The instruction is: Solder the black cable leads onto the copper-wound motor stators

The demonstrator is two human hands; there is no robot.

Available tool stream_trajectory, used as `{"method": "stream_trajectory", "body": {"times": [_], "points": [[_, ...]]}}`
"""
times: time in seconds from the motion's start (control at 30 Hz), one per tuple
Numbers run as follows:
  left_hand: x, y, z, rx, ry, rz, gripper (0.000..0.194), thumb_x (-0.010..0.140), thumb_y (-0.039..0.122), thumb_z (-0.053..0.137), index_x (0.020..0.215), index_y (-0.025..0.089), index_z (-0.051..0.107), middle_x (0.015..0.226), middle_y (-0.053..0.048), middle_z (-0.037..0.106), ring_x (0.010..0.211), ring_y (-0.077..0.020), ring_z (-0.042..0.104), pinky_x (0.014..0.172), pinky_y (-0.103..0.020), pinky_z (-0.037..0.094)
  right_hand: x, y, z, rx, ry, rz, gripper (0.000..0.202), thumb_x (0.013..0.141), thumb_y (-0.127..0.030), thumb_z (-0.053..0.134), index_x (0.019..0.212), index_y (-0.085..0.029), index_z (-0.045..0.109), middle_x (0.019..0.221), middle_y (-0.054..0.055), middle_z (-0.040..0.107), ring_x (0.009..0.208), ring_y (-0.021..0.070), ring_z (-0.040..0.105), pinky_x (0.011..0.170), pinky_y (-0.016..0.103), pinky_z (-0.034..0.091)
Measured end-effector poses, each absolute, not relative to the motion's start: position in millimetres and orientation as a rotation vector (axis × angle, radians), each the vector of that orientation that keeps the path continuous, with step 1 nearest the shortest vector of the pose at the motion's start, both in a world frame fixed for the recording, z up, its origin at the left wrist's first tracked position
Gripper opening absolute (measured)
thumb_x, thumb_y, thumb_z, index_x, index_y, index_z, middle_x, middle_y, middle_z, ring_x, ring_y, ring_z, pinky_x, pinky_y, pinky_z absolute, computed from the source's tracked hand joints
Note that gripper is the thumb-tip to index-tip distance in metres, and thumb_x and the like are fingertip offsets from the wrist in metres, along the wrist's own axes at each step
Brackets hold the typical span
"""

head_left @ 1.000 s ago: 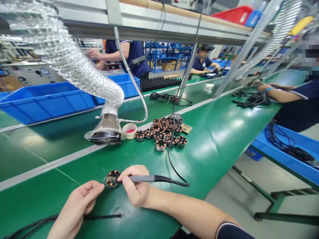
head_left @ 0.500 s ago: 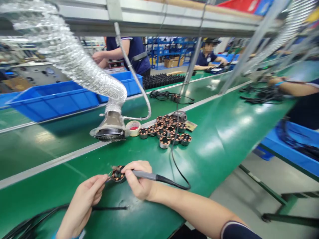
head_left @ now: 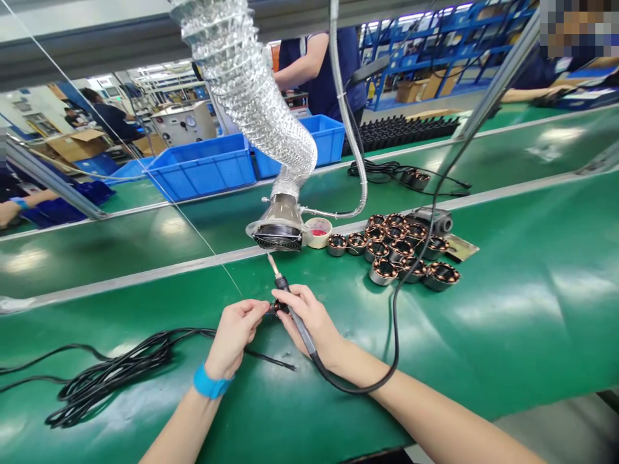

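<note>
My right hand [head_left: 309, 319] is closed round the grey handle of a soldering iron [head_left: 300, 328], whose bare tip points up and away, toward the fan hood. Its fingers also touch a small copper-wound stator [head_left: 277, 307], mostly hidden between my hands. On the stator's left side, my left hand [head_left: 236, 332], with a blue wristband, pinches something too small to make out, perhaps a wire end. A black cable [head_left: 271, 359] passes beneath my left hand and ends on the green mat.
A fan hood [head_left: 278, 232] on a silver duct hangs ahead, beside a tape roll [head_left: 319, 233]. Several stators [head_left: 399, 248] stand to the right. Coiled black cable [head_left: 116, 374] lies at left. Blue bins [head_left: 203, 171] and other people are beyond the bench.
The view has swung left. The iron's tip has lifted from the stator and now points away, and the stator is more hidden by my right hand.
</note>
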State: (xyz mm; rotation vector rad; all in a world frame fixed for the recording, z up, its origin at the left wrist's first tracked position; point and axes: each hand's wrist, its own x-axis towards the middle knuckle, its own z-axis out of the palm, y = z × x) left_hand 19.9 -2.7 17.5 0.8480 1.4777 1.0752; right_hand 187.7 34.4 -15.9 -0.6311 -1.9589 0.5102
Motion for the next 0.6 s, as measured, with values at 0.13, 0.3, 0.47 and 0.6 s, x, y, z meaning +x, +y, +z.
{"method": "stream_trajectory", "body": {"times": [0.13, 0.3, 0.47, 0.6], "points": [[19, -2, 18, 0.859, 1.488, 1.060, 0.044, 0.070, 0.054, 0.077, 0.078, 0.012, 0.067, 0.052, 0.011, 0.026, 0.044, -0.0036, 0.016, 0.041, -0.020, 0.010, 187, 37, -23, -0.582, -1.958, 0.597, 0.049, 0.093, -0.008, 0.050, 0.139, -0.026, 0.046, 0.117, 0.009, 0.051, 0.097, 0.0162, 0.061, 0.086, 0.032, 0.056], [18, -3, 18, 0.874, 1.474, 1.041, 0.046, 0.070, 0.056, 0.076, 0.081, 0.011, 0.069, 0.051, 0.011, 0.024, 0.044, -0.0038, 0.015, 0.041, -0.021, 0.009, 187, 38, -24, -0.556, -1.976, 0.566, 0.050, 0.093, -0.010, 0.051, 0.140, -0.026, 0.044, 0.116, 0.009, 0.050, 0.095, 0.0160, 0.060, 0.085, 0.032, 0.057], [19, -5, 16, 0.886, 1.484, 1.037, 0.050, 0.067, 0.059, 0.076, 0.081, 0.012, 0.068, 0.051, 0.011, 0.025, 0.043, -0.0037, 0.015, 0.041, -0.020, 0.009, 186, 37, -29, -0.535, -2.011, 0.512, 0.049, 0.095, -0.013, 0.051, 0.141, -0.027, 0.042, 0.114, 0.007, 0.049, 0.092, 0.0141, 0.060, 0.083, 0.027, 0.057], [22, -6, 16, 0.934, 1.562, 1.033, 0.051, 0.065, 0.062, 0.076, 0.076, 0.012, 0.070, 0.046, 0.009, 0.034, 0.041, -0.0050, 0.021, 0.040, -0.020, 0.014, 185, 37, -35, -0.561, -2.046, 0.477, 0.046, 0.096, -0.014, 0.048, 0.140, -0.027, 0.043, 0.115, 0.007, 0.049, 0.091, 0.0125, 0.060, 0.082, 0.024, 0.055]]}}
